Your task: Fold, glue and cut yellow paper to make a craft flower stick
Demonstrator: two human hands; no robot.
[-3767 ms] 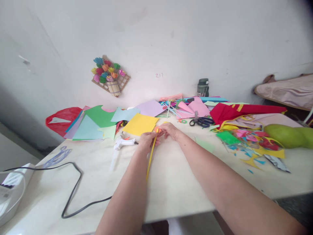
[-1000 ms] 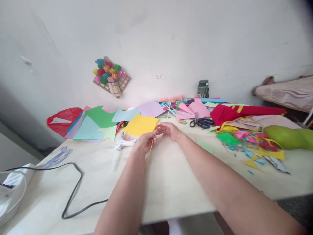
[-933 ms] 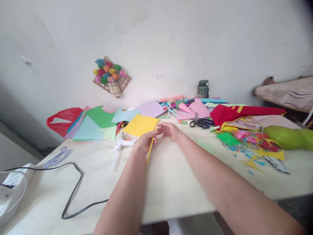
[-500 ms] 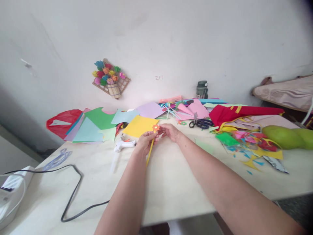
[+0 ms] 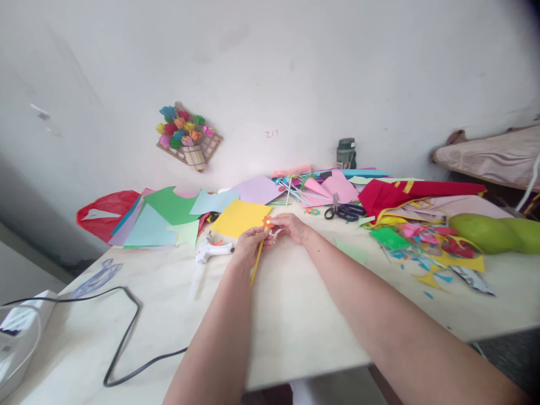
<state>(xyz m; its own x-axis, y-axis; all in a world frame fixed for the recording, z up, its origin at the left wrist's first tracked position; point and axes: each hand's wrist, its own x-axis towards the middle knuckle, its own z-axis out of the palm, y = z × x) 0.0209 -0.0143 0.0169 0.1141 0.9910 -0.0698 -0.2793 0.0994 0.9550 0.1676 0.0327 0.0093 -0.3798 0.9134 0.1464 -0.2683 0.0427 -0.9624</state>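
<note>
Orange flower (image 5: 267, 221) on yellow strip (image 5: 256, 263), between both hands' fingers (image 5: 276, 219).

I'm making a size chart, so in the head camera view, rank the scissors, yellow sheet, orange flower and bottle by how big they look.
Yellow sheet
Scissors and bottle: too close to rank
Orange flower
</note>
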